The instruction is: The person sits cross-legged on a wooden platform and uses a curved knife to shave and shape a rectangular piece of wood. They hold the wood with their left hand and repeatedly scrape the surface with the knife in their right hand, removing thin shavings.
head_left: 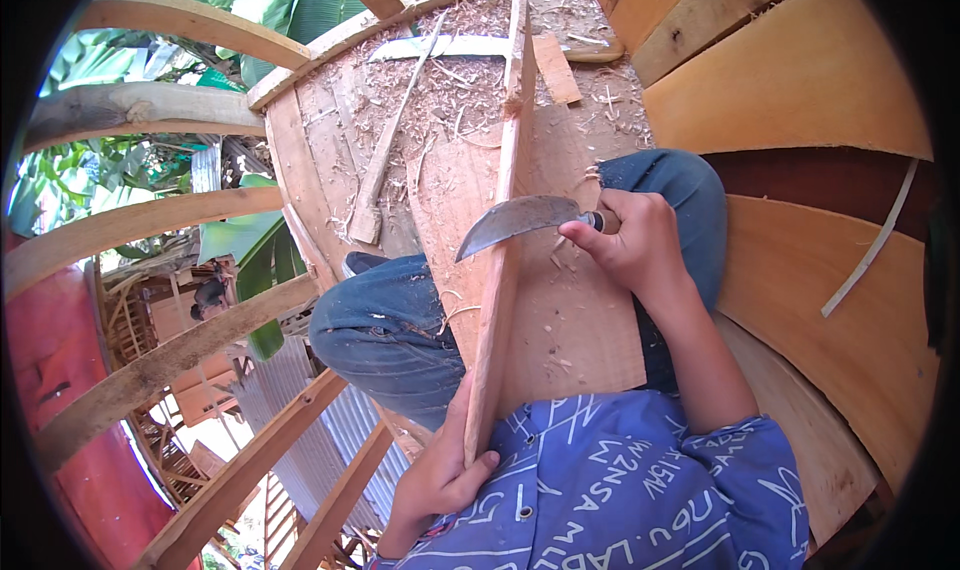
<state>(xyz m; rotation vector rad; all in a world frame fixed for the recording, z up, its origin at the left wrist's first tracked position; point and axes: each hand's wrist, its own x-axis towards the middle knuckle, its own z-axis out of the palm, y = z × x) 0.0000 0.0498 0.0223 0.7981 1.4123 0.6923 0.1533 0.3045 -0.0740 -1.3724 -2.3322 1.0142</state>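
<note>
My right hand [640, 235] is closed round the short handle of a knife [525, 220] with a broad, curved blade. The blade points left and lies across a long wooden strip [512, 150], apparently touching its edge. That strip runs from my waist away toward the far end of the floor. Down by my shirt, my left hand [445, 480] grips the strip's near end, thumb on one side and fingers on the other, partly hidden. Beneath the strip, a wide flat board [575, 340] rests across my lap between my bent knees.
Shavings cover the wooden floor [440, 110]. A long machete [440, 47] lies at the far end, near a small wood offcut [556, 70]. A thin stick [390, 160] lies to the left. Wooden railings [190, 220] border the left side; plank walls [790, 80] rise on the right.
</note>
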